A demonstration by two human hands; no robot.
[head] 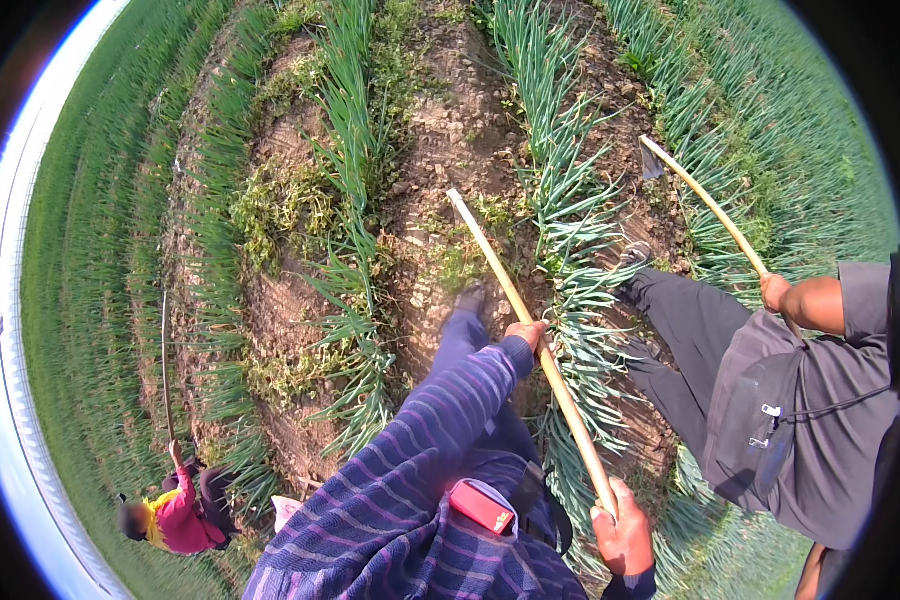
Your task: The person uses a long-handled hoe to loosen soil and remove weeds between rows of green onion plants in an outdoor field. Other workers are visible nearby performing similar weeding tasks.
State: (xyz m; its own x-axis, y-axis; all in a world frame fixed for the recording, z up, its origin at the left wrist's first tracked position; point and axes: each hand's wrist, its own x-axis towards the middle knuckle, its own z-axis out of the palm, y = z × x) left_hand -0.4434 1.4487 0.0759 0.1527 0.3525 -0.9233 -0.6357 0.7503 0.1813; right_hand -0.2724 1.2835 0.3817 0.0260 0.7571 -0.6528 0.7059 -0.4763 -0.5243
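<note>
My left hand (pixel 526 334) is closed around the middle of a long wooden tool handle (pixel 502 274). Near its rear end, my right hand (pixel 624 529) grips the same handle. It slopes away from me over the bare soil between two rows of green onion plants, and its far tip is pale. I cannot make out a blade there. Small weeds (pixel 457 259) grow in the soil under the far part of the handle. To the right of my left hand, a row of onion plants (pixel 581 300) leans outward, close to the handle.
At right, a co-worker in dark clothes holds a hoe (pixel 709 199) with a metal blade (pixel 651 163). Farther left, a person in a pink top (pixel 187 521) holds a long-handled tool (pixel 166 360). Uprooted weeds (pixel 285 217) lie between rows. My foot (pixel 470 300) is in the furrow.
</note>
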